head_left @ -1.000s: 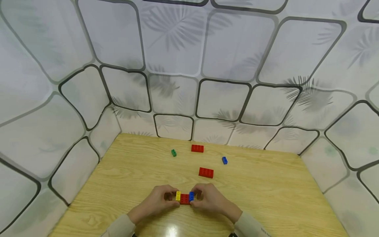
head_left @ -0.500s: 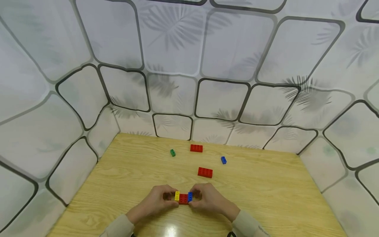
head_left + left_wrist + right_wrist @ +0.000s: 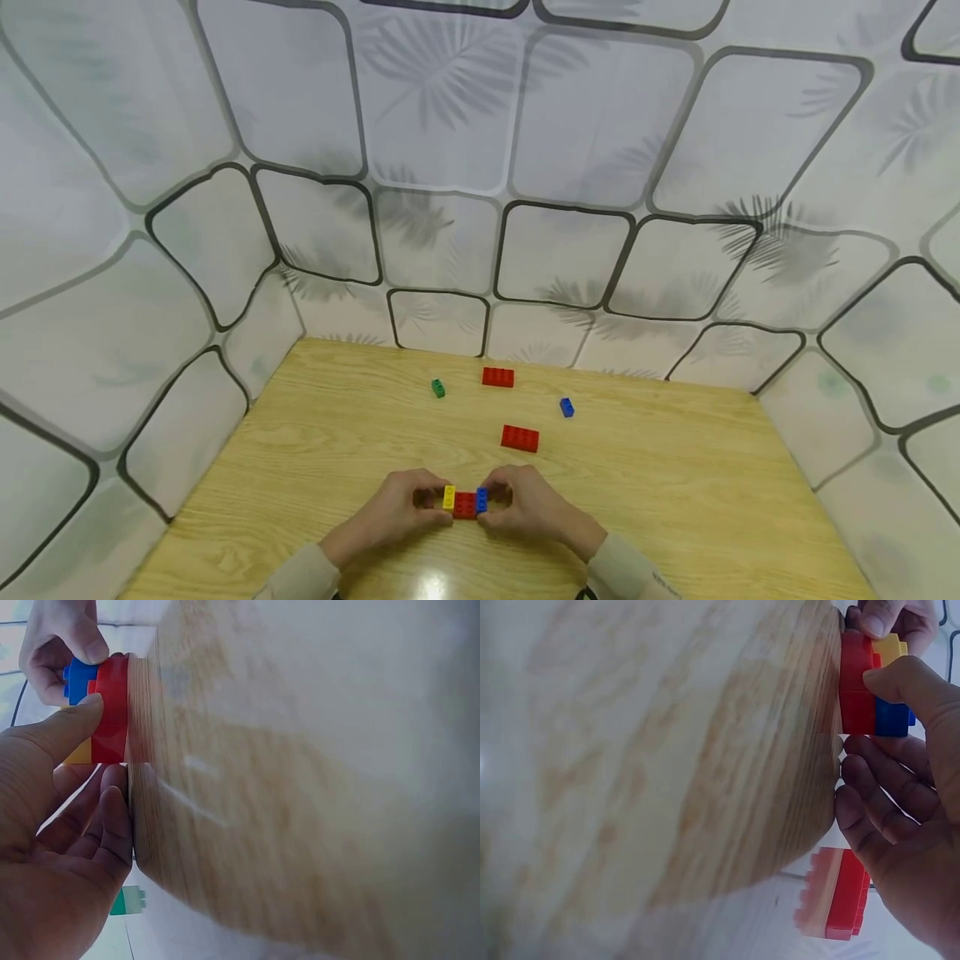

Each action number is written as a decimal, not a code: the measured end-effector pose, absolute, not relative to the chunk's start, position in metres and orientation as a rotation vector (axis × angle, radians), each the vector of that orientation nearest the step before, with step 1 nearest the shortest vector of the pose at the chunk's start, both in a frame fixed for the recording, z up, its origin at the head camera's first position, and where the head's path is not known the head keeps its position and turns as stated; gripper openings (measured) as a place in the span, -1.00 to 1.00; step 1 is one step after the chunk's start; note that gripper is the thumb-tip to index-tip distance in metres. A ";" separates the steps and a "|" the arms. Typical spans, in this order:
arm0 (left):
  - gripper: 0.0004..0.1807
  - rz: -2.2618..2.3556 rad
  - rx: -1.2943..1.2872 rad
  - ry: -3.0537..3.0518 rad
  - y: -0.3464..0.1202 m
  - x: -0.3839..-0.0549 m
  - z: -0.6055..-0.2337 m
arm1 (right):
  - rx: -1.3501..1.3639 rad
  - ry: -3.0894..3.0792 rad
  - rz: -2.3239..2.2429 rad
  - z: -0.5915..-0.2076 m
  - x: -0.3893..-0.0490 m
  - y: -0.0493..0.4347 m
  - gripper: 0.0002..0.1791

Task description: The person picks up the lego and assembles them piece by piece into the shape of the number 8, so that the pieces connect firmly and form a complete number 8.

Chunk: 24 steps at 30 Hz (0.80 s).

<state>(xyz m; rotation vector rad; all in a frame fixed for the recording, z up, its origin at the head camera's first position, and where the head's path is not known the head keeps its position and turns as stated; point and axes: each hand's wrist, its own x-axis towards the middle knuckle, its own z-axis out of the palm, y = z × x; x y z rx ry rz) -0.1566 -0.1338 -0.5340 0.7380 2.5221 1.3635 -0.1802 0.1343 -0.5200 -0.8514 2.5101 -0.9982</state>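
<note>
A red toy brick base (image 3: 465, 505) lies near the front of the wooden table in the head view, a yellow brick (image 3: 449, 498) on its left end and a blue brick (image 3: 482, 500) on its right. My left hand (image 3: 408, 504) pinches the yellow end between thumb and fingers. At the opposite end, my right hand (image 3: 528, 504) pinches the blue brick. A seam runs across the side of the red base (image 3: 857, 686) in the right wrist view. Thumbs partly cover the upper bricks in both wrist views.
Beyond the hands lie a nearer red brick (image 3: 520, 438), a farther red brick (image 3: 498, 377), a small green brick (image 3: 438, 388) and a small blue brick (image 3: 567, 407). Patterned white curtains (image 3: 442, 242) surround the table's back and sides.
</note>
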 end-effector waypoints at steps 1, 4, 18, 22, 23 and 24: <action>-0.54 1.363 0.740 2.521 -0.134 -0.157 -0.534 | -0.849 2.512 -1.001 -0.520 -0.180 0.134 -0.72; -0.54 1.365 0.741 2.514 -0.134 -0.157 -0.534 | -0.844 2.523 -1.001 -0.521 -0.179 0.134 -0.72; -0.53 1.347 0.748 2.526 -0.134 -0.156 -0.533 | -0.893 2.487 -1.057 -0.523 -0.182 0.137 -0.75; -0.52 1.343 0.742 2.531 -0.134 -0.156 -0.534 | -0.887 2.486 -1.068 -0.523 -0.181 0.137 -0.76; -0.52 1.341 0.740 2.532 -0.135 -0.156 -0.534 | -0.886 2.484 -1.070 -0.523 -0.181 0.137 -0.76; -0.52 1.338 0.736 2.534 -0.135 -0.157 -0.534 | -0.887 2.483 -1.072 -0.523 -0.181 0.137 -0.76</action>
